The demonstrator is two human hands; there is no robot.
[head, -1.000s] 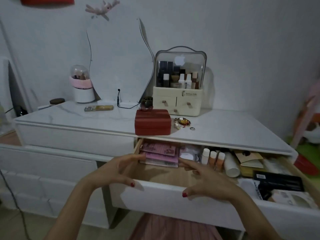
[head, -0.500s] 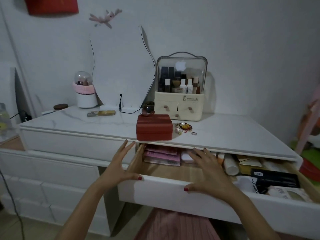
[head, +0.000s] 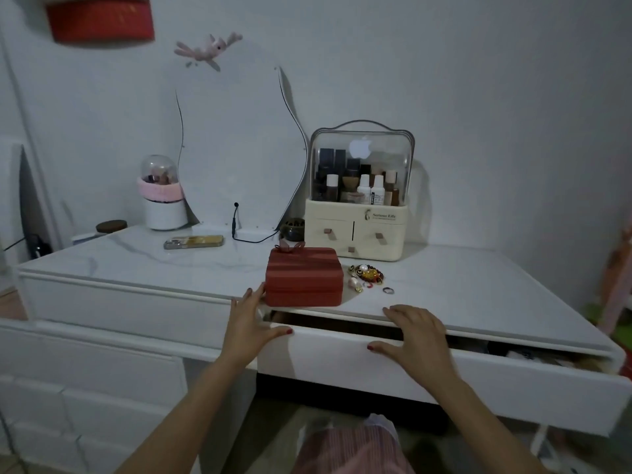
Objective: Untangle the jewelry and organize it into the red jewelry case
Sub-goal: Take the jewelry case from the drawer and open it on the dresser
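Both hands lie flat with fingers spread on the white drawer front [head: 393, 374], the left hand [head: 248, 323] near its corner and the right hand [head: 419, 336] at its top edge, grasping nothing. The red jewelry case [head: 303, 277] sits shut on the tabletop [head: 136, 254] with the tangled jewelry [head: 366, 275] just beside it. Behind them, the cream cosmetics organizer [head: 357, 227] reads "Serious Life".

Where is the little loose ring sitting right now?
The ring lies on the dresser top, right of the jewelry pile and red jewelry case.

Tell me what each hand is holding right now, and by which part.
Nothing is gripped. Both the left hand and the right hand lie with straight fingers against the top edge of the white drawer front.
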